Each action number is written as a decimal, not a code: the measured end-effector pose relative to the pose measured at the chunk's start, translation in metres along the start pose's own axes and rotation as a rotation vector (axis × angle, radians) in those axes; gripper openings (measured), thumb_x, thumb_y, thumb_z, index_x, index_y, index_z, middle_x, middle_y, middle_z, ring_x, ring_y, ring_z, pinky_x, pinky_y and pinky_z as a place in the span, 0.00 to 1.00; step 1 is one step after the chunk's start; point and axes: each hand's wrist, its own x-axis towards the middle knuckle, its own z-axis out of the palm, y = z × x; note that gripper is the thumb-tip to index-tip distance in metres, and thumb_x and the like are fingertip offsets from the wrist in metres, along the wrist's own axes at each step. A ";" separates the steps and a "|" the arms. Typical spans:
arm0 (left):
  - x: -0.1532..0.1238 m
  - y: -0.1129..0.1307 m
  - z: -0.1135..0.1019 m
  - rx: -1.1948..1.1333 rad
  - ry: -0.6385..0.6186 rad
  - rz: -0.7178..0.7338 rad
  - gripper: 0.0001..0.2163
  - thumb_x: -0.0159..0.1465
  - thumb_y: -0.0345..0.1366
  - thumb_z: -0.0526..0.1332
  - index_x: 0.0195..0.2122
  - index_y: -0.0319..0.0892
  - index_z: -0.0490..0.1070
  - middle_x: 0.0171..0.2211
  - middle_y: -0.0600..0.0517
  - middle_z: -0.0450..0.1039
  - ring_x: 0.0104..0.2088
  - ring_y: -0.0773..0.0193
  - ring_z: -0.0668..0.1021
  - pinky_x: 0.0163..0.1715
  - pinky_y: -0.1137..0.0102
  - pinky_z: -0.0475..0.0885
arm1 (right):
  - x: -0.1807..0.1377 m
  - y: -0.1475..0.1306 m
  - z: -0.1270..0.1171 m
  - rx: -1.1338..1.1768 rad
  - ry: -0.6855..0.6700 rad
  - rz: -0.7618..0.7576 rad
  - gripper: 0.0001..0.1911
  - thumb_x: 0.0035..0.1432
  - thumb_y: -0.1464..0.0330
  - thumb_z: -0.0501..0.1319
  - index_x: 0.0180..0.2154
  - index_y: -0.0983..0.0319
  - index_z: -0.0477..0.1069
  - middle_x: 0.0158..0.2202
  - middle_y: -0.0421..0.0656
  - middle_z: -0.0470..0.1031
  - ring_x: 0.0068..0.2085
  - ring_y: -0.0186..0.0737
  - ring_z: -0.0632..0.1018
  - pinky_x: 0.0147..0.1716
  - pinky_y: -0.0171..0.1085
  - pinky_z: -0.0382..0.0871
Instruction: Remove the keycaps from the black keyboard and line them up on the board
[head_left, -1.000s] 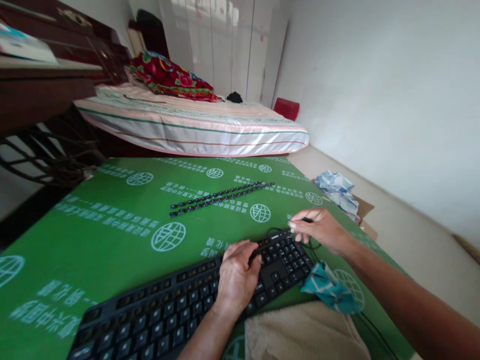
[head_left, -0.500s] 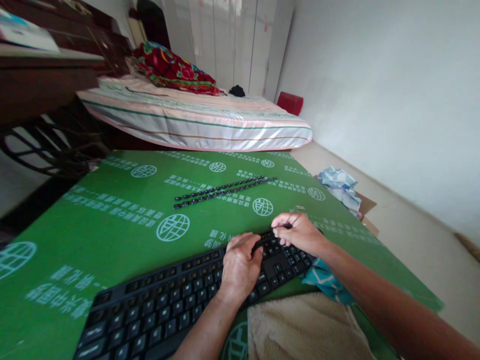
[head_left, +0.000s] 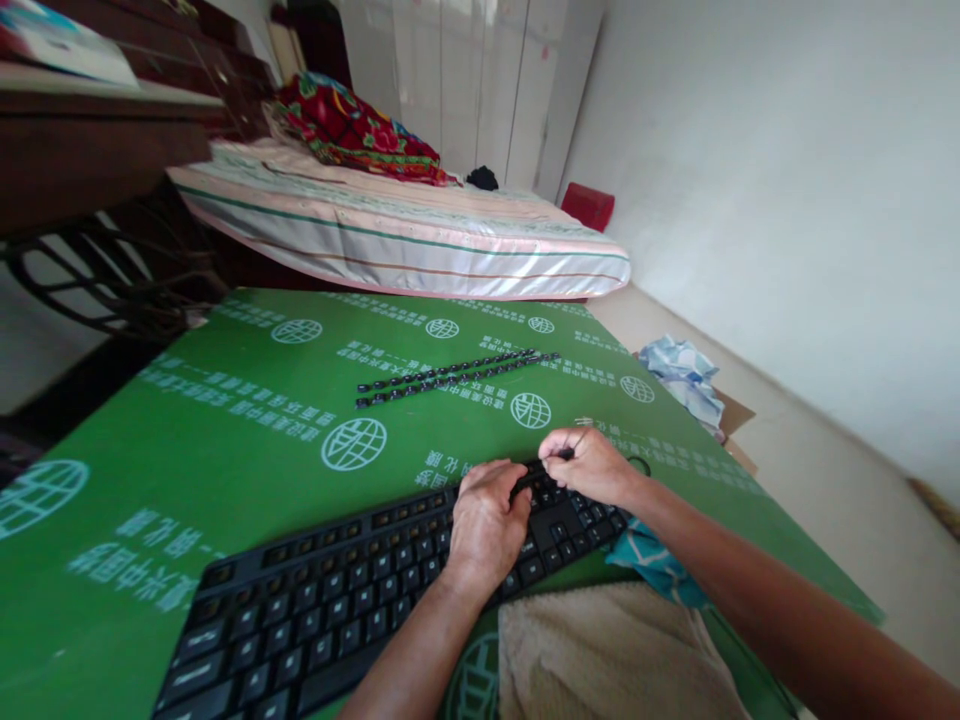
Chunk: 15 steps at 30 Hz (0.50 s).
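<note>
A black computer keyboard (head_left: 356,590) lies slantwise on the green table, with bare sockets showing along its top row. My left hand (head_left: 489,515) rests on it right of the middle, fingers curled over the upper part and thumb bent in. Close by on the right, my right hand (head_left: 589,465) is pinched over the top row near the keyboard's far right end; what its fingertips hold, if anything, is hidden. Farther back, two lines of small black keycaps (head_left: 457,378) lie side by side on the table.
The green table (head_left: 247,440) bears printed white globes and lettering. A beige cloth (head_left: 615,650) and a teal cloth (head_left: 660,560) are at the near edge. Behind stands a bed (head_left: 405,235). Crumpled blue-white fabric (head_left: 679,372) lies right of the table.
The view has shifted slightly, so everything sits a little farther right. My right hand has turned a little and its fingers are drawn closer together; the left hand stays on the keyboard.
</note>
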 end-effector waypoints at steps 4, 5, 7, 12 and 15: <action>0.000 -0.001 0.000 0.001 0.004 0.008 0.10 0.56 0.29 0.59 0.39 0.42 0.74 0.39 0.49 0.77 0.43 0.58 0.75 0.47 0.61 0.70 | -0.001 0.003 0.004 -0.098 0.033 -0.100 0.08 0.42 0.75 0.52 0.21 0.62 0.69 0.19 0.35 0.67 0.23 0.30 0.68 0.26 0.28 0.62; 0.000 -0.001 0.000 0.002 0.003 0.008 0.10 0.56 0.29 0.59 0.39 0.42 0.74 0.39 0.49 0.77 0.43 0.58 0.75 0.47 0.61 0.70 | -0.001 0.003 0.004 -0.122 0.044 -0.124 0.09 0.42 0.76 0.52 0.20 0.62 0.69 0.19 0.36 0.68 0.23 0.30 0.68 0.26 0.28 0.62; 0.000 0.000 0.000 0.009 0.000 0.003 0.11 0.55 0.29 0.59 0.39 0.42 0.75 0.39 0.48 0.77 0.43 0.58 0.75 0.46 0.61 0.70 | 0.000 0.004 0.004 -0.147 0.045 -0.133 0.09 0.41 0.76 0.52 0.20 0.62 0.69 0.19 0.36 0.68 0.23 0.30 0.68 0.26 0.28 0.61; 0.001 0.002 -0.001 0.020 -0.002 -0.006 0.11 0.55 0.28 0.60 0.39 0.41 0.75 0.39 0.47 0.77 0.43 0.57 0.75 0.46 0.61 0.70 | 0.003 0.001 0.001 -0.197 -0.017 -0.027 0.08 0.41 0.75 0.53 0.19 0.62 0.69 0.16 0.35 0.66 0.20 0.29 0.65 0.20 0.28 0.57; 0.001 0.002 -0.002 0.018 -0.014 -0.008 0.11 0.55 0.28 0.60 0.39 0.39 0.75 0.39 0.46 0.77 0.43 0.56 0.75 0.47 0.62 0.70 | 0.003 -0.002 0.001 -0.304 0.022 0.018 0.06 0.42 0.73 0.56 0.18 0.61 0.69 0.14 0.35 0.65 0.17 0.29 0.64 0.18 0.28 0.54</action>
